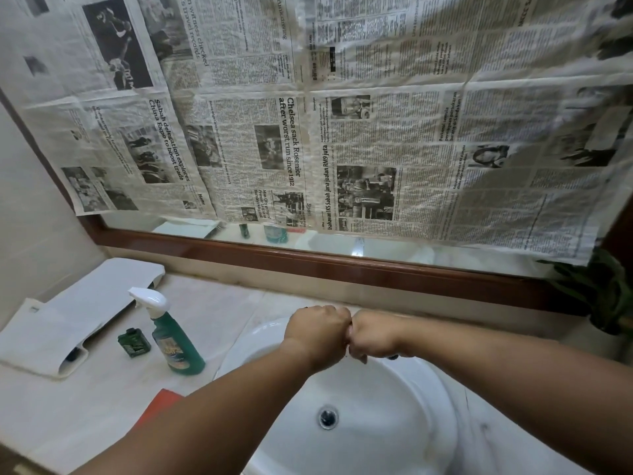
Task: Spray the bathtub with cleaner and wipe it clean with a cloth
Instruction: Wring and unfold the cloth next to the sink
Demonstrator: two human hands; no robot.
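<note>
Here the sprayer [173, 334], a green bottle with a white trigger head, stands upright on the counter [102, 399] just left of the basin [376, 406]. Whether it holds liquid cannot be told through the dark plastic. The basin is white and round, with only its drain [328, 417] showing at the bottom. Both hands are balled into fists over the basin's far rim, knuckles touching: the left hand [317, 332] and the right hand [375, 337]. Whether they grip anything cannot be told. A small dark green bottle [134, 342] sits just beside the sprayer, and a folded white towel [68, 323] lies further left. A red cloth [159, 402] peeks out under the left forearm, partly hidden. Behind, newspaper [308, 114] covers most of the mirror [376, 246], and a plant [596, 289] stands at the right.
</note>
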